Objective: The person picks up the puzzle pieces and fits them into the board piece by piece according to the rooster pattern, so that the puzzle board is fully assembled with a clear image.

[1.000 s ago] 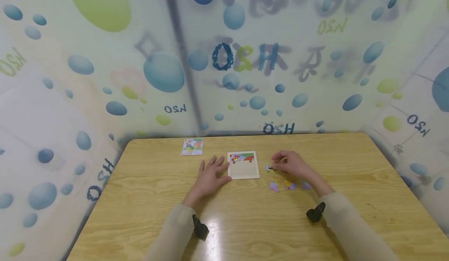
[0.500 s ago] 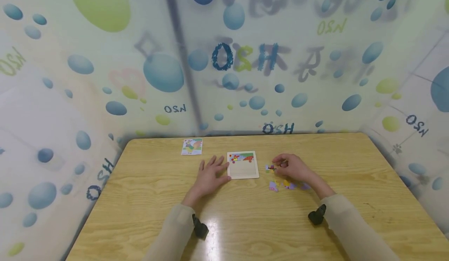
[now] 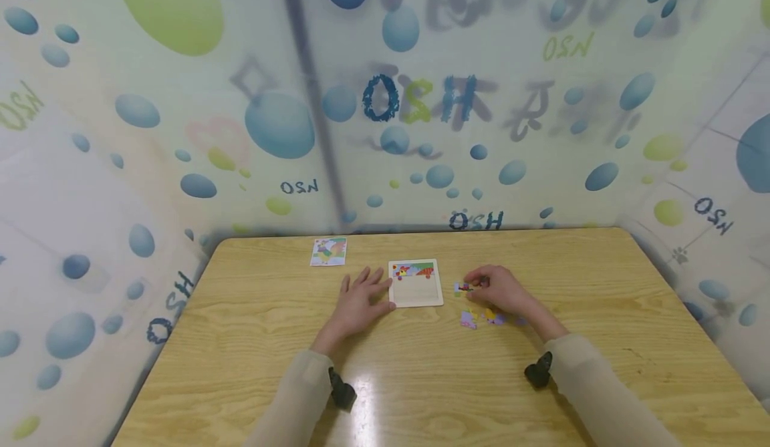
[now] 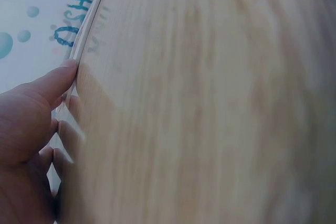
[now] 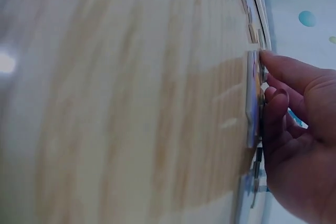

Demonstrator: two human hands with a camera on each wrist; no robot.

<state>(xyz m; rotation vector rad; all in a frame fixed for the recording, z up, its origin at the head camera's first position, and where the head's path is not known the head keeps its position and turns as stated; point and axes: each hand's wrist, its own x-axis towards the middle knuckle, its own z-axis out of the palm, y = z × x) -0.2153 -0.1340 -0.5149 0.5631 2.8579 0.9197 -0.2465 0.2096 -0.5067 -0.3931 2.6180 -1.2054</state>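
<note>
In the head view, a square puzzle board [image 3: 415,302] with a pale rim lies mid-table, its upper strip filled with a colourful picture and its lower part bare wood. My left hand [image 3: 357,305] lies spread with the thumb and index fingertip at the board's left edge. To the right of the board, my right hand [image 3: 504,291] curls thumb and fingers about a small dark and multicoloured puzzle piece [image 3: 463,288], partly hidden by the fingers. The right wrist view has the right hand [image 5: 302,119] with its thumb tip at flat pieces seen edge-on.
Several loose pieces, among them a lilac piece [image 3: 468,319] and a yellow and purple piece [image 3: 495,317], lie just in front of the right hand. A square picture card [image 3: 329,252] lies at the back left of the wooden table [image 3: 409,380]. A patterned curtain [image 3: 355,186] stands behind.
My right hand has lowered slightly and shifted a little, with its fingers still about the piece. My left hand and the board look the same.
</note>
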